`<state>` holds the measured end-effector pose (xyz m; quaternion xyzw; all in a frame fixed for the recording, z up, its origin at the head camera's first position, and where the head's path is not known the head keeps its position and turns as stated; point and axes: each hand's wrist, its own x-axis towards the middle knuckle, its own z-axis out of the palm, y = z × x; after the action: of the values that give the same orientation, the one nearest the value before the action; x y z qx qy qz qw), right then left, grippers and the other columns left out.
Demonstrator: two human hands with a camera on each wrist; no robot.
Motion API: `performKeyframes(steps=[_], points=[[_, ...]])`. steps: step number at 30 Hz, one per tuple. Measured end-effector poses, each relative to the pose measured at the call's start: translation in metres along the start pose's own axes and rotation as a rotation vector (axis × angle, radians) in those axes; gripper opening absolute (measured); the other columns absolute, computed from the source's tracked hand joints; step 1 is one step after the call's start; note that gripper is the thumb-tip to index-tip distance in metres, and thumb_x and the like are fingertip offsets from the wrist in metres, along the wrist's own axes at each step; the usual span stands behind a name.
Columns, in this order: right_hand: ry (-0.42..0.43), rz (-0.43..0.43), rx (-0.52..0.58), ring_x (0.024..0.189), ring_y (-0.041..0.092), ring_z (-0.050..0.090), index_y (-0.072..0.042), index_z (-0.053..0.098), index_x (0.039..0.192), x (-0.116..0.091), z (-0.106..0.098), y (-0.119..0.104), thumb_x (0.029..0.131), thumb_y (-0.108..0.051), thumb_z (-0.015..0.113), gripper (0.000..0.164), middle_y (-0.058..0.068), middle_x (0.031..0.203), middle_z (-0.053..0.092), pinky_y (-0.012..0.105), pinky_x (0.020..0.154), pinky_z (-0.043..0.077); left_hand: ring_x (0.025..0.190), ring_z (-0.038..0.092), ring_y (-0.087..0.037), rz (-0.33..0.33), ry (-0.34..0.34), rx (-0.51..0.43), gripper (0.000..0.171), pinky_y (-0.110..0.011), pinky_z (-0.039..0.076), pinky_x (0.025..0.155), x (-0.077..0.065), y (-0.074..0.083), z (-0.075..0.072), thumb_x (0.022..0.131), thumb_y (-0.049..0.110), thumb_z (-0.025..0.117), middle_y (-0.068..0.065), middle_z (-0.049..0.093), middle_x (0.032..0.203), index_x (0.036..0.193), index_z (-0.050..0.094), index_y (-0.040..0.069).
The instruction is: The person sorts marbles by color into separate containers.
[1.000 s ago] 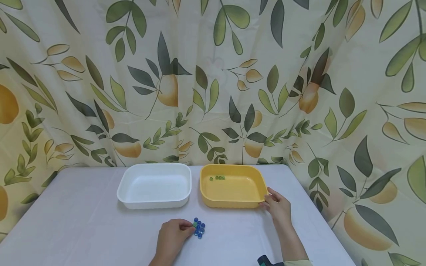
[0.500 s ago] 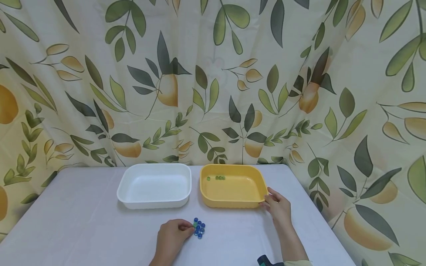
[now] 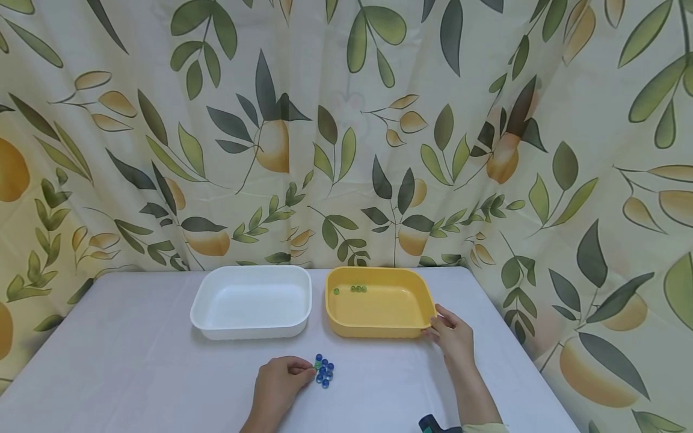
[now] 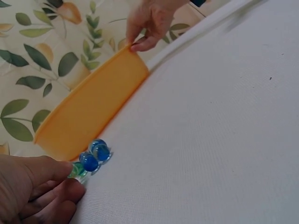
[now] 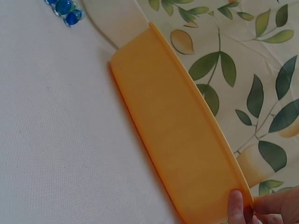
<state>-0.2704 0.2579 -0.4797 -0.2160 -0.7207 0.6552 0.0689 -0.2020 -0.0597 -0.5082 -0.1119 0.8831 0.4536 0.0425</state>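
1 yellow tray stretches left to right, seemingly pinched by right-hand fingers.

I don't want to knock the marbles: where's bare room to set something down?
Bare tablecloth lies left of the white tray and left hand, and in front of the yellow tray, between the blue marbles and right forearm. The white tray's floor is bare too. Crowded: around those marbles, where the left hand pinches a green marble.

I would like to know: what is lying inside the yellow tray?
Inside the yellow tray lie four green marbles: three in a row, one apart to their left. The near wall covers its own inner face from the head camera.
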Motion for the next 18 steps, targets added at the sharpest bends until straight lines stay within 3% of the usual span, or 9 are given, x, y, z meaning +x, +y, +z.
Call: performKeyframes(steps=[10, 18], points=[[-0.001, 0.000, -0.009, 0.079, 0.007, 0.065, 0.004, 0.044, 0.144, -0.001, 0.000, -0.001, 0.099, -0.003, 0.054, 0.047, 0.018, 0.117, 0.043, 0.019, 0.072, 0.060, 0.064, 0.065, -0.009, -0.007, -0.073, -0.121, 0.013, -0.027, 0.055, 0.063, 0.005, -0.008, -0.004, 0.083, 0.021, 0.077, 0.004, 0.070, 0.068, 0.090, 0.074, 0.010], [0.001, 0.007, -0.018, 0.080, 0.007, 0.065, 0.003, 0.044, 0.144, -0.001, 0.001, -0.001, 0.099, -0.004, 0.054, 0.047, 0.018, 0.118, 0.044, 0.019, 0.072, 0.060, 0.069, 0.069, -0.010, -0.057, -0.131, -0.210, 0.017, -0.026, 0.060, 0.064, 0.010, -0.011, -0.008, 0.086, 0.020, 0.075, 0.002, 0.072, 0.072, 0.095, 0.073, 0.006]])
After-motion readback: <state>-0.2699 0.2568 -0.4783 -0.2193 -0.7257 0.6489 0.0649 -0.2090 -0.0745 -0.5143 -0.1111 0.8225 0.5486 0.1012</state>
